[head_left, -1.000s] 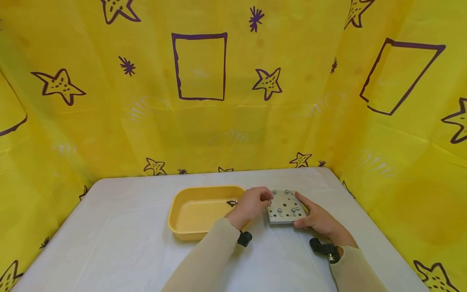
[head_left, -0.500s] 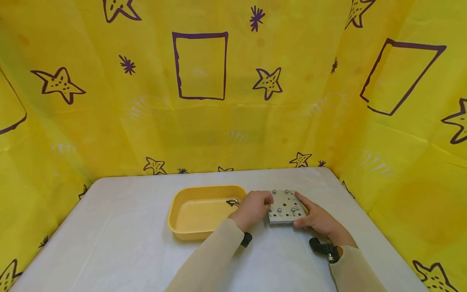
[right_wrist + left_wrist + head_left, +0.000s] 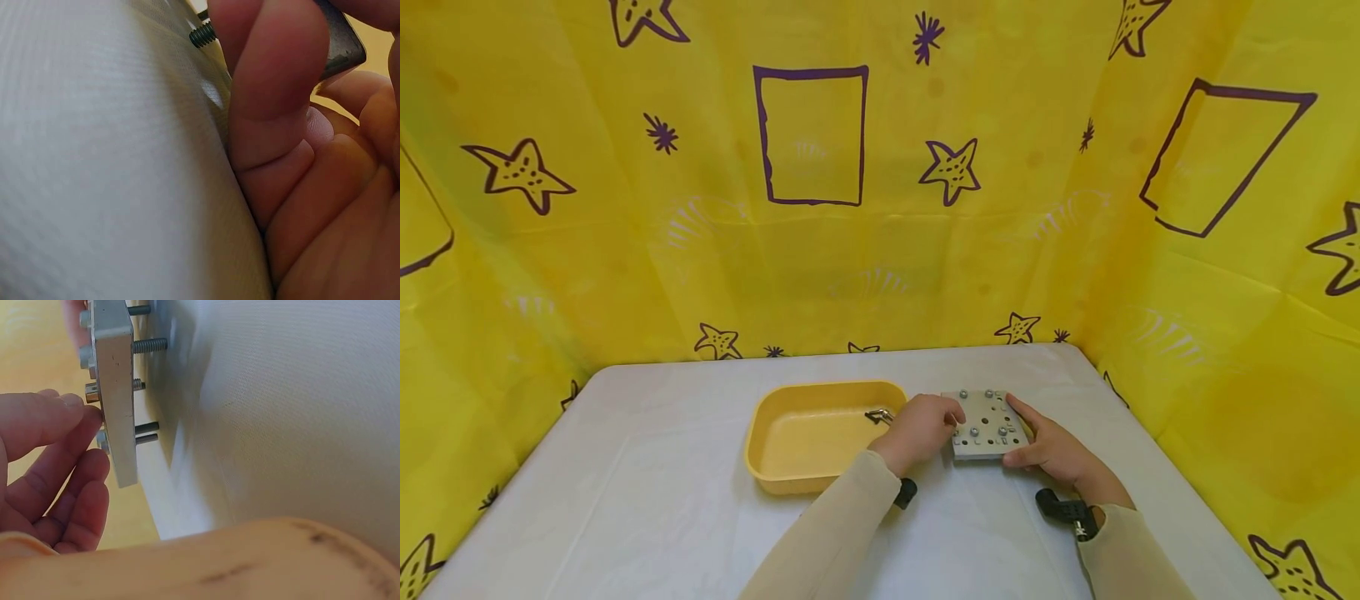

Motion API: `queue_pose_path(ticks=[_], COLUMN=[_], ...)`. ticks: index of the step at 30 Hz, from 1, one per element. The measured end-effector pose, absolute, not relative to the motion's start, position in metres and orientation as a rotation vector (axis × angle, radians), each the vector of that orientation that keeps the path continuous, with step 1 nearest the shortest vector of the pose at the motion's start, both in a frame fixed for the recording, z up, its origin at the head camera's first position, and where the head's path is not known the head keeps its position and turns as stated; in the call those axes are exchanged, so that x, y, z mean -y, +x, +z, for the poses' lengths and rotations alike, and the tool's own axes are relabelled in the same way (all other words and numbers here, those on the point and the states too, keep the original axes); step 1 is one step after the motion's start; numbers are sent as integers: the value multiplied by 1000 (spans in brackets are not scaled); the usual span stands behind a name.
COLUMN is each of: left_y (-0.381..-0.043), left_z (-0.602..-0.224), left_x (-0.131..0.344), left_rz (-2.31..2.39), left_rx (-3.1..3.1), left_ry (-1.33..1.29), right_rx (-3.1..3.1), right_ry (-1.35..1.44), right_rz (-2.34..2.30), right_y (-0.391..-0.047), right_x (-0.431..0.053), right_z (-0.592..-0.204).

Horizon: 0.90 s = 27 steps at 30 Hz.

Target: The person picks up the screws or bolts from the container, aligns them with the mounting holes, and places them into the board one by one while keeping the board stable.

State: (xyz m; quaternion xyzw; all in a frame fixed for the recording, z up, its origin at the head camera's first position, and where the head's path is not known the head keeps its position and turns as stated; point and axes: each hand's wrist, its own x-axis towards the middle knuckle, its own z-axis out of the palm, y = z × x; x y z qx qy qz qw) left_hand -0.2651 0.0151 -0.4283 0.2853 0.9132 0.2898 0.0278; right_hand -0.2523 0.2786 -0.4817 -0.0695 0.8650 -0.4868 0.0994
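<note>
A grey metal plate [image 3: 985, 425] with several screws and holes stands off the white table on screw shanks. My right hand [image 3: 1052, 450] grips its right side, thumb at the near edge and a finger along the far corner. In the right wrist view the fingers [image 3: 278, 69] partly hide the plate and a threaded shank [image 3: 203, 35]. My left hand [image 3: 925, 425] is at the plate's left edge with bent fingers. In the left wrist view, its thumb and index fingertips are right beside a brassy screw head [image 3: 92, 392], which shows uncovered; this screw's tip pokes out underneath.
A yellow plastic tray [image 3: 775, 475] stands left of the plate, close by my left forearm. Several small metal pieces [image 3: 878, 415] lie in its right end, partly hidden by my left hand. Yellow patterned cloth [image 3: 895, 275] surrounds the table's back and sides.
My left hand has shifted slightly right and toward me along the plate's left edge, its fingers turning. My right hand and the plate have stayed put.
</note>
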Motion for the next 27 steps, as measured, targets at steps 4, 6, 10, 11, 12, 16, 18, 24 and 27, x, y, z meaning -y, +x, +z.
queue_pose_path(ticks=[4,6,10,11,12,16,18,24,27], left_y=[-263,-259,-253,-251,-251,-253,-254,-257,-257], left_z=[-430,-428,-421,-418,-416,-415,-418,-429,-435], left_x=[-13,-9,9,15,22,52,64,79,81], left_rz=[1072,1297,1808,1889,1967,2099,2043,1675,1497], left_rx=[-2760,-2676,-2444,-2405,-2360,-2257,-2279,-2472,-2572], left_ry=[854,757,437,357,288,93,52,174,220], right_rx=[-2556,-2552,-2552,-2553,-2559,-2579,-2580,-2582,-2575], right_ry=[-213,-224,-226,-223,-216,-204,-208,-202,-201], right_rz=[-1449,-1451,-1452,-1447,-1442,-1411,-1400,-1396,-1409], right_y=[-252,-252,-252,-252,-252,-252,-252,-251,-251], right_x=[-278,-278,-279,-279,-280,-280,-280,-280,-279], right_z=[-481,-481,-480,-480,-480,-480,-480,-479,-479])
